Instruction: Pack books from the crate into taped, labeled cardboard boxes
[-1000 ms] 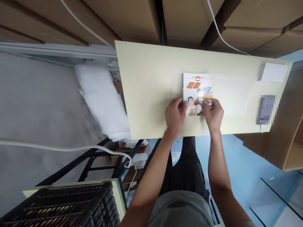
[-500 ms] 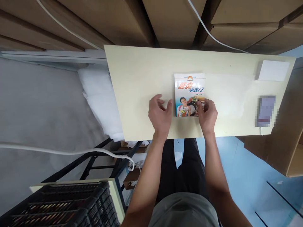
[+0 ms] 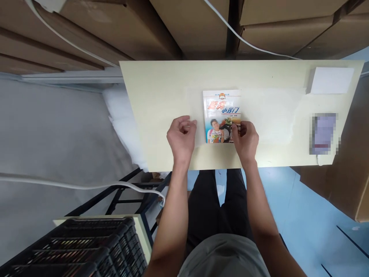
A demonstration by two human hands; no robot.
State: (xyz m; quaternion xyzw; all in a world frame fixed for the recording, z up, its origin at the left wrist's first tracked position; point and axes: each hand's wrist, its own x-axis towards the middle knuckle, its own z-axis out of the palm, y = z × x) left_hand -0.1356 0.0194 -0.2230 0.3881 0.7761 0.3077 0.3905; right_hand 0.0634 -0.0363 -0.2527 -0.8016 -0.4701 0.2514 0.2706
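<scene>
Booklet (image 3: 221, 111) with a glossy, square-cornered paper cover lies between the hands, its lower right edge pinched by the right hand (image 3: 238, 130), thumb on top. Left hand (image 3: 188, 122), just beside it, curls narrowly; whether it grips anything, I cannot tell. Beneath spreads a smooth, pale cream tabletop (image 3: 161, 92), with brown cardboard boxes (image 3: 201, 27) beyond and a black lattice crate (image 3: 95, 242) lower left.

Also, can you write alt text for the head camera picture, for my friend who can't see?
A person's right hand holds the lower right side of a colourful book at a pale table; the left hand curls beside it, not touching. A white box and a blurred-out purple thing sit at the right end, with cardboard boxes beyond.
</scene>
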